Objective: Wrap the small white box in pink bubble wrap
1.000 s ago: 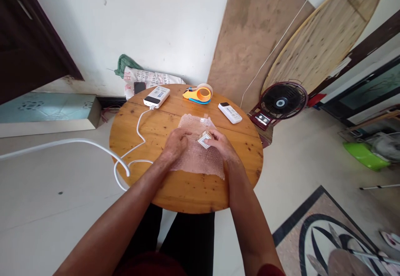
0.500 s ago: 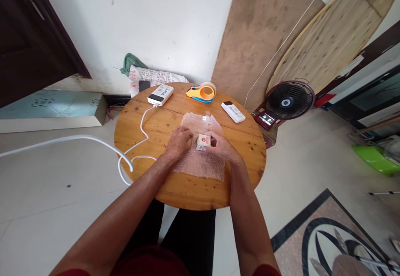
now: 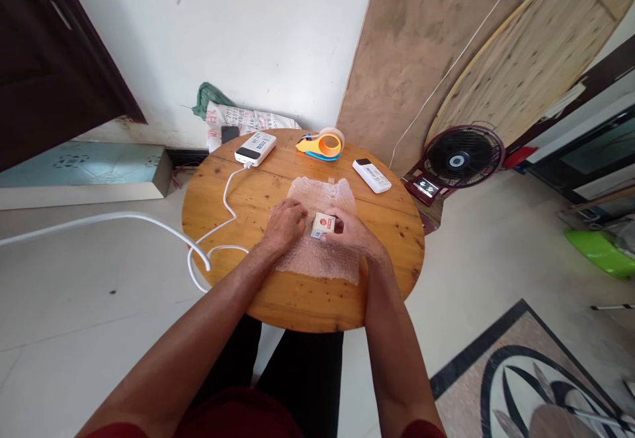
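A sheet of pinkish bubble wrap (image 3: 322, 194) lies spread in the middle of a round wooden table (image 3: 297, 306). On it sits a small white box with a red mark (image 3: 323, 225). My right hand (image 3: 353, 233) grips the box at its right side with the fingers curled round it. My left hand (image 3: 284, 223) rests on the wrap just left of the box, fingers bent down and pressing the sheet; whether it pinches the wrap I cannot make out.
At the table's far side lie a white power bank (image 3: 254, 146) with its white cable (image 3: 225, 210), an orange tape dispenser (image 3: 322, 144) and a white remote (image 3: 372, 175). A floor fan (image 3: 462, 157) stands to the right; boards lean on the wall.
The small box has turned so its printed face shows and now sits lower on the wrap. Both hands stay beside it, barely moved.
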A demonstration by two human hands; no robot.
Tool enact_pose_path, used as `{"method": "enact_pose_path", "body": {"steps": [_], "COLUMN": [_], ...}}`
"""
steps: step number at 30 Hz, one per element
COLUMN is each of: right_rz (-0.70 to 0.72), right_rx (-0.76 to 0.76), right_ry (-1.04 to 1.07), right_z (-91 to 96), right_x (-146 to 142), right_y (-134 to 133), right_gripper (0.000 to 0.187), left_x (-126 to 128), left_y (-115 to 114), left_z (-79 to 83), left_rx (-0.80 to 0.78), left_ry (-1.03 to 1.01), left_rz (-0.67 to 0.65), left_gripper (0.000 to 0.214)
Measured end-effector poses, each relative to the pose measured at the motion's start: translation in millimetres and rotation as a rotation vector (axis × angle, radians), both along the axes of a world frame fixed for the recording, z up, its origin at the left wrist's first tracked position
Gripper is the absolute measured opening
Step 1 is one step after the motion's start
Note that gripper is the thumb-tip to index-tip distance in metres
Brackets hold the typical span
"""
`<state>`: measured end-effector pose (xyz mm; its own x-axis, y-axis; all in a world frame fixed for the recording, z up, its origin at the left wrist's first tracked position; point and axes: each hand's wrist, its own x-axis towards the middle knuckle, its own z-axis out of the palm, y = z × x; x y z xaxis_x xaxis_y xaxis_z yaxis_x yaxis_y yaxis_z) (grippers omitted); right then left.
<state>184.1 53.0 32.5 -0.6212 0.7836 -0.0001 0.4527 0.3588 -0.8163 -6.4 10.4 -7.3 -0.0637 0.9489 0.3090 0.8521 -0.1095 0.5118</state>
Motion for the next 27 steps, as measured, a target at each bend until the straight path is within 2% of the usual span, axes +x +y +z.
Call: {"method": "enact_pose_path", "body": {"steps": [17, 27], "right_rz": [0.011, 0.030], "right_rx": [0.022, 0.045], "right_ry": [-0.037, -0.040], "right_z": [3.1, -4.4], "right_x": [-0.9, -0.3], "right_y": [-2.9, -0.3], "right_gripper": [0.039, 0.038], "left_x": [0.1, 0.5], "left_y": [-0.5, -0.4], "left_z": [0.3, -0.4], "left_rx": [0.014, 0.015], "left_ry": [0.019, 0.023], "left_rz": [-0.005, -0.007], "left_gripper": [0.025, 0.025]}}
